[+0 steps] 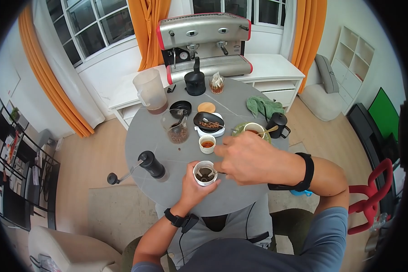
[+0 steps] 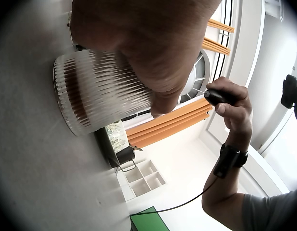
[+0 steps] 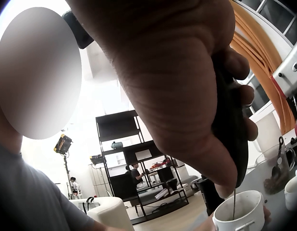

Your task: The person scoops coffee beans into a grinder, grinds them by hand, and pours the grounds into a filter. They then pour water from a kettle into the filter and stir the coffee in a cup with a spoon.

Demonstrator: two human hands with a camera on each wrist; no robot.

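Note:
My left hand (image 1: 196, 188) holds a clear ribbed glass (image 2: 98, 98) on the grey table, with brown liquid low inside. On the glass's top sits a white paper drip-coffee filter (image 1: 198, 176) with dark grounds in it. My right hand (image 1: 251, 156) is raised above and to the right of the glass. It grips a black-handled stirring tool (image 3: 230, 134), whose thin metal rod reaches down into the white filter in the right wrist view. The rod's lower end is hidden inside. Just beyond the glass stands a small white cup (image 1: 207, 145) of amber liquid.
A hand coffee grinder (image 1: 152, 164) with a crank stands on the left. Behind are a glass server with coffee beans (image 1: 177, 134), a black dish on a white scale (image 1: 217, 131), a pitcher (image 1: 148, 90) and black kettle (image 1: 195, 84). A black pot (image 1: 277, 123) stands right.

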